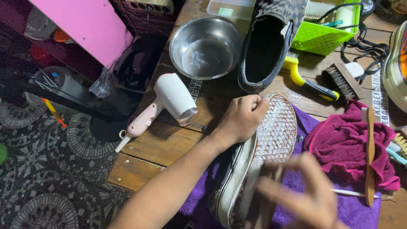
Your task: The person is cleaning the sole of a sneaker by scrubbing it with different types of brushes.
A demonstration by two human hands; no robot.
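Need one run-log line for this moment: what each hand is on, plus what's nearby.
left hand: grips toe of upturned shoe | right hand: blurred over sole, grip unclear | under shoe: purple cloth | nearby: hair dryer, steel bowl

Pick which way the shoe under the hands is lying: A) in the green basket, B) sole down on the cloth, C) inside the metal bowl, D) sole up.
D: the shoe shows its waffle-patterned sole facing up on the purple cloth, with the left hand gripping its toe end.
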